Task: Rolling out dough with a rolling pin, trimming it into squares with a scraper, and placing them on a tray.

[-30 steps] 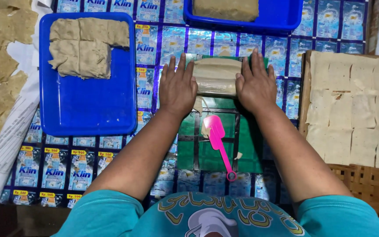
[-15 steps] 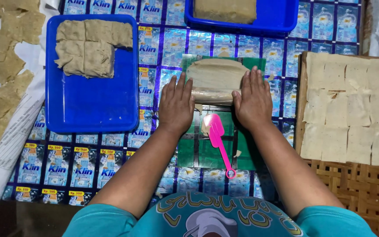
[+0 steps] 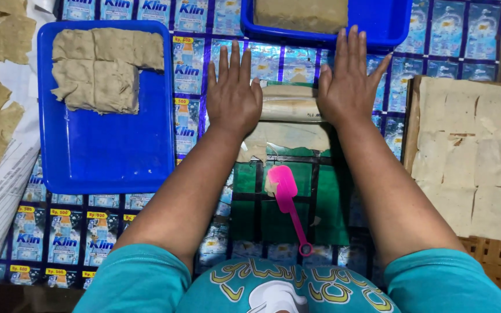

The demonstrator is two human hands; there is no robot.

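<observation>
Blue sachet wrappers (image 3: 65,240), yellow-tagged, tile the work surface.

The work surface (image 3: 413,35) is wearing a cover of blue printed sachet sheets. Between the left hand (image 3: 233,95) and the right hand (image 3: 349,87), a pale roller (image 3: 290,104) is lying on thin dough (image 3: 288,138) over a green sheet (image 3: 326,203). A pink spatula (image 3: 288,200) is lying below the hands. 2 blue trays are sitting there: 1 (image 3: 111,156) left of the left hand, 1 (image 3: 389,23) above the right hand.
</observation>
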